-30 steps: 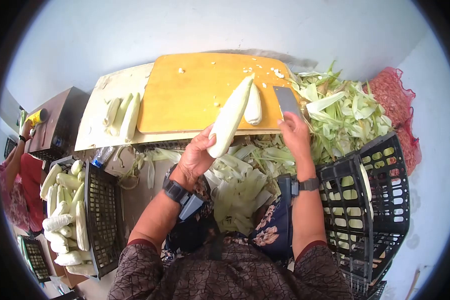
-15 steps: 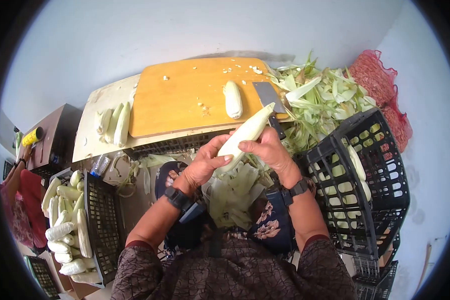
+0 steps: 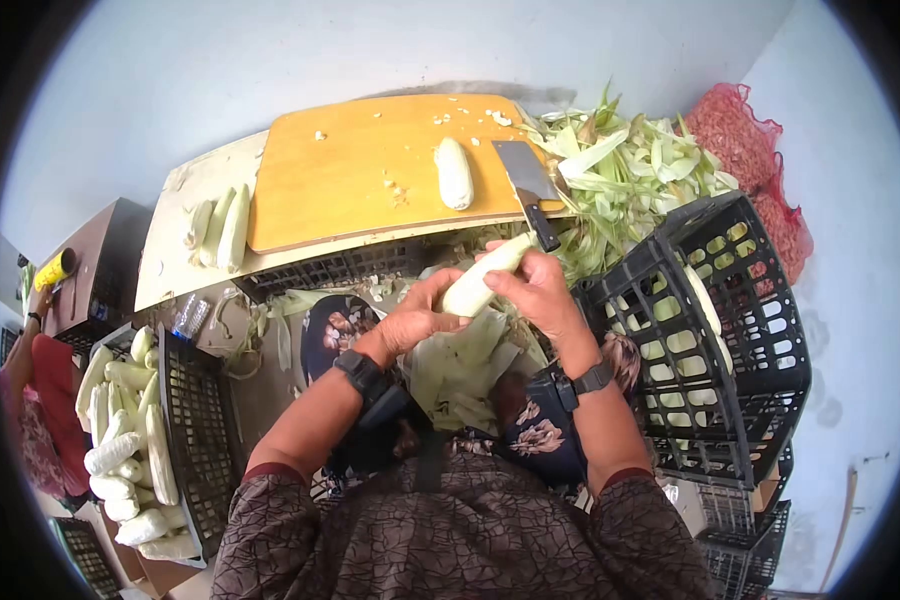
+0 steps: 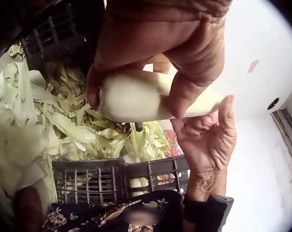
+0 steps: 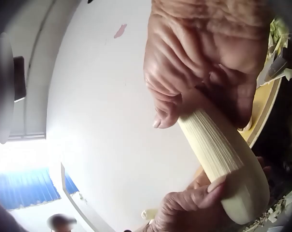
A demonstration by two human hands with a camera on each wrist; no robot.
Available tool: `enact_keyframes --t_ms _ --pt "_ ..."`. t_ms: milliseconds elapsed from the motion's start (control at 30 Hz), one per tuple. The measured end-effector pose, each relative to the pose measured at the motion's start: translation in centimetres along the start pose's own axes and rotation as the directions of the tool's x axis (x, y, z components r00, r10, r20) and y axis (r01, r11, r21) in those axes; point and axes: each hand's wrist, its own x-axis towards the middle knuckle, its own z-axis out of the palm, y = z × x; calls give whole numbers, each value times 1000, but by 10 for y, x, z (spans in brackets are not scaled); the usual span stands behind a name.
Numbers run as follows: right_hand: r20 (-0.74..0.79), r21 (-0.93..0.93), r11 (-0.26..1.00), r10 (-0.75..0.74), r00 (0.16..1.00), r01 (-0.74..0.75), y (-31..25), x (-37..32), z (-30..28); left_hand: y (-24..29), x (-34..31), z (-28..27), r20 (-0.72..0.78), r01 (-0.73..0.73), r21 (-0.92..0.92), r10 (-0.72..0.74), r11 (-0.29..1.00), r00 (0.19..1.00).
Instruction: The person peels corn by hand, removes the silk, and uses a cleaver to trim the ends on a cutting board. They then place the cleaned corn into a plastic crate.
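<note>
Both hands hold a pale green ear of corn [image 3: 482, 285] in its inner husk, slanting over the lap just in front of the board's edge. My left hand [image 3: 415, 318] grips its thick base end; the thumb lies along the ear [image 4: 134, 96] in the left wrist view. Nearer the tapered tip, my right hand [image 3: 542, 292] has its thumb on top and fingers behind. Past the tip, a cleaver [image 3: 525, 172] lies on the yellow board [image 3: 340, 180], its black handle over the near edge. A second, shorter ear [image 3: 454, 175] lies left of the blade.
Three ears [image 3: 232, 230] lie on a pale board at the left. A black crate [image 3: 198, 400] full of corn stands below them. Loose husks [image 3: 650, 160] pile up at the right, beside a tilted black crate [image 3: 705, 400] and a red mesh sack [image 3: 735, 140]. Another person [image 3: 45, 400] is far left.
My right hand has left the cleaver and moved to the ear's tip end. My left hand has brought the ear from over the board back toward the lap.
</note>
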Motion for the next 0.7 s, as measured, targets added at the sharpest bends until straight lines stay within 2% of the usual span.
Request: enact_keyframes --t_ms 100,167,233,267,300,333,433,500,567,633,667,700 --pt "0 -1 1000 -21 1000 21 -2 -1 -7 -1 -1 1 26 65 -22 -64 998 998" --pt "23 21 1000 14 1000 -14 -4 -2 -11 -4 0 2 63 57 -73 -52 996 997" --pt "116 89 991 92 989 -103 -7 -5 -10 -5 1 2 96 47 -124 -35 991 995" --pt "116 89 991 91 989 -101 -7 -6 -9 -4 0 3 155 60 -215 -27 975 988" --pt "192 44 990 127 973 -137 -7 -7 -8 -3 0 3 213 79 -303 -13 950 977" --pt "265 -2 985 165 950 -170 -6 -8 -7 -2 0 3 215 78 -302 -12 950 977" --pt "350 3 991 124 928 -134 1 -11 -6 -2 -1 1 288 85 -318 11 944 958" --pt "348 -29 985 170 922 -170 2 -13 -7 -3 -1 -1 382 240 -295 -116 925 917" --pt "339 -59 977 211 917 -203 3 -16 -8 -5 -3 2 366 244 -278 -132 929 921" --pt "275 -155 979 172 946 -133 8 -18 -8 -4 -3 3 346 245 -261 -147 934 927" --pt "276 -153 980 168 946 -129 9 -19 -6 -2 -3 4 254 217 -136 -178 967 951" --pt "193 -144 987 103 976 -76 10 -22 -5 -1 -3 4 157 197 -8 -194 980 968"
